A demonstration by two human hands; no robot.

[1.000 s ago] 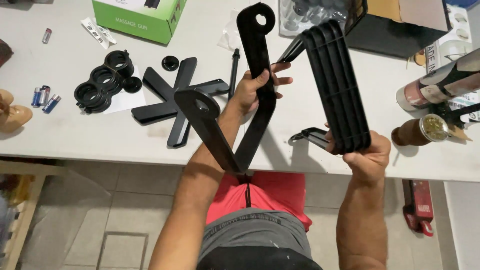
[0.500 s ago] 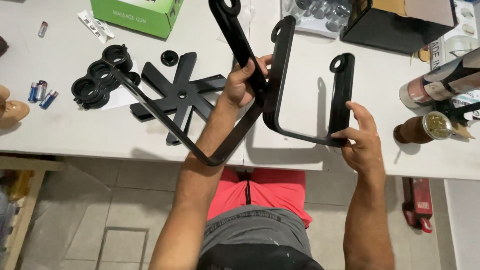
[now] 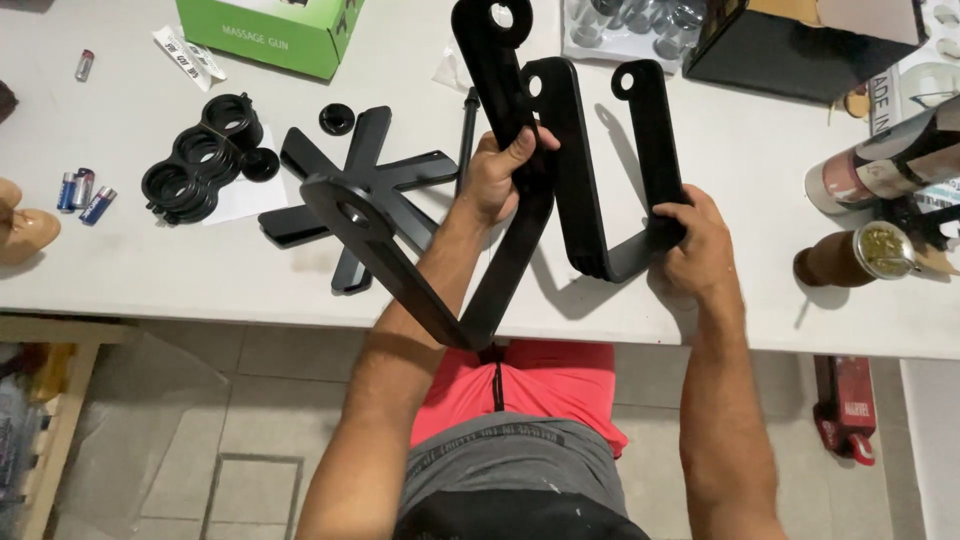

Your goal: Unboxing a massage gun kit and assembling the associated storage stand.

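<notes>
My left hand (image 3: 503,178) grips one arm of a large black U-shaped metal bracket (image 3: 420,285), held up over the table's front edge with its bend pointing toward me. My right hand (image 3: 692,240) holds a second, smaller black U-shaped bracket (image 3: 590,190) by its right arm, near the bend. The two brackets stand side by side, open ends away from me, each arm tip with a round hole. Behind the left bracket a black star-shaped base (image 3: 365,180) lies flat on the white table (image 3: 150,270).
Several black rings (image 3: 200,160) and a round cap (image 3: 337,118) lie left of the star base, with small batteries (image 3: 82,192) further left. A green box (image 3: 270,30) and a black box (image 3: 790,45) stand at the back. A brown jar (image 3: 850,255) and cans sit right.
The smaller bracket has turned from edge-on and ribbed-looking to a face-on U shape. My right hand has risen and both brackets have come closer together, upright.
</notes>
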